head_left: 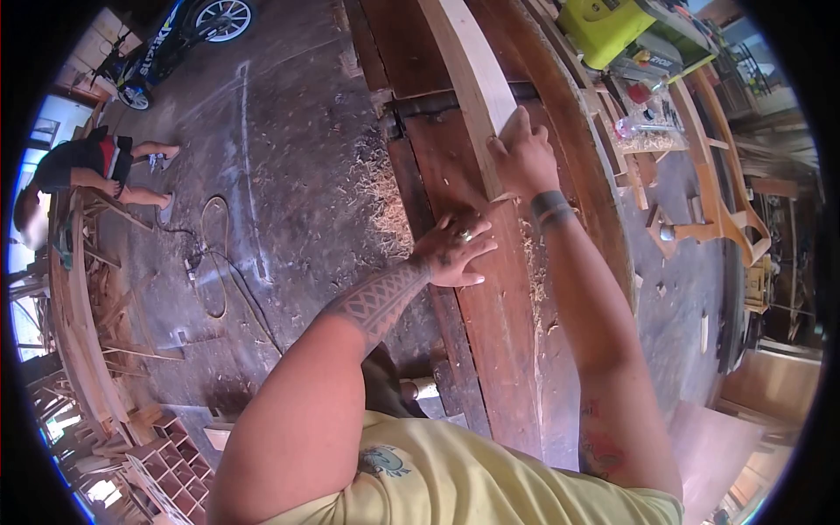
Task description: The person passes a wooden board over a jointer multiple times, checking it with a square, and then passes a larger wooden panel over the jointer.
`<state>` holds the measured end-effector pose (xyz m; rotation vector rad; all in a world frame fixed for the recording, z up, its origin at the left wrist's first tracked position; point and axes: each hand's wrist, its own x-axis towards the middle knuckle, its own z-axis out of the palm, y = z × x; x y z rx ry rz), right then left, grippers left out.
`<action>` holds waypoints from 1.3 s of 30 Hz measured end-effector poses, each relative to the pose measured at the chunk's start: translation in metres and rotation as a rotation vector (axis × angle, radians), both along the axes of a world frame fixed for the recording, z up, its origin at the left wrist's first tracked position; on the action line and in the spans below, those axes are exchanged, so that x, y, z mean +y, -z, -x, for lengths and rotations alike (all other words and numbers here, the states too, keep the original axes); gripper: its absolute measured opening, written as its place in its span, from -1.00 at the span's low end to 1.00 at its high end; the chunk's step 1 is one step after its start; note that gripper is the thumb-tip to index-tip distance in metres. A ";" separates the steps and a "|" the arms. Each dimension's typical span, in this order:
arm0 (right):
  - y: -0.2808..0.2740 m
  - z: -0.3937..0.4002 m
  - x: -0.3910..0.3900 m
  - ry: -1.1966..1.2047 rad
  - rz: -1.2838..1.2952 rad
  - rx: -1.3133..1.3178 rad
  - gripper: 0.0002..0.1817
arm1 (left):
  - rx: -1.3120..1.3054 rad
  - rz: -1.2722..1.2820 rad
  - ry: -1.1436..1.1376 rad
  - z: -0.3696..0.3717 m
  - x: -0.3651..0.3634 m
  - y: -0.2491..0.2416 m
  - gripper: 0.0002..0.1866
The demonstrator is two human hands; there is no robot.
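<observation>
A long pale wooden plank runs away from me along the brown wooden workbench. Its near end lies just under my right hand, whose fingers are wrapped over its right edge. To the left of that end, my left hand rests on the bench top, fingers spread and nothing in them; a ring shows on one finger. Wood shavings are heaped along the bench's left side.
A green and grey machine stands at the upper right, near a curved wooden frame. A cable loops over the floor at left. Another person bends at a far-left bench, below a motorcycle.
</observation>
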<state>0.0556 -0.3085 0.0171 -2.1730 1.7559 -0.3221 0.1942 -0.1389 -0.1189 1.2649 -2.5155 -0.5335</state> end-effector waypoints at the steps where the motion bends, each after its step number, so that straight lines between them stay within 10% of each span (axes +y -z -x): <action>1: -0.001 -0.002 -0.005 0.004 0.003 -0.011 0.00 | 0.006 0.016 0.002 0.000 0.000 -0.001 -0.18; 39: 0.009 -0.124 -0.182 0.019 0.002 -0.036 -0.06 | 0.029 -0.084 0.039 -0.004 -0.001 0.023 -0.12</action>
